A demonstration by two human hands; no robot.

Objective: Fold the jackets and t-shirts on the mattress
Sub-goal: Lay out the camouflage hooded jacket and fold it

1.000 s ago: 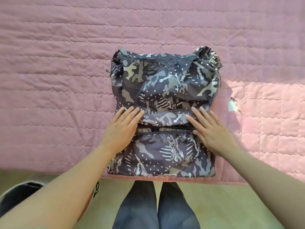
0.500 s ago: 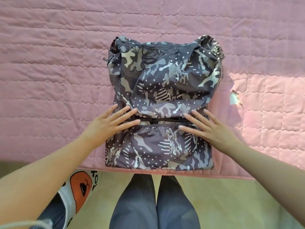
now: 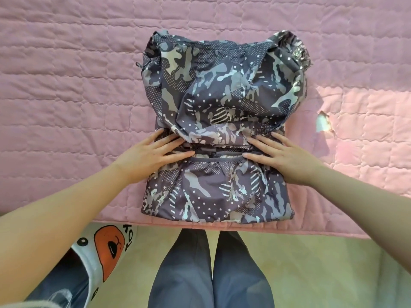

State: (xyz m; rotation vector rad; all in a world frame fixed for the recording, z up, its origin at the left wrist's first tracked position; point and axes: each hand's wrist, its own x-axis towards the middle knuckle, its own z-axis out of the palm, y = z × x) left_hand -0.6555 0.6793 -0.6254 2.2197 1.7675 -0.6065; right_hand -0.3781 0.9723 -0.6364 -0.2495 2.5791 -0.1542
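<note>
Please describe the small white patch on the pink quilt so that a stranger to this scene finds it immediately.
On the pink quilt, find the camouflage jacket lying in the middle. Look to its right, in the sunlit area, apart from the jacket and beyond the right hand. The white patch has ragged edges and is the only white mark on the quilt.

I wear loose slate-blue trousers (image 3: 184, 263), showing at the bottom centre of the frame as two legs with a narrow gap between them, the cloth softly creased. My left forearm (image 3: 66, 214) and right forearm (image 3: 355, 207) are bare down to my left hand (image 3: 151, 156) and right hand (image 3: 287, 161).
</note>
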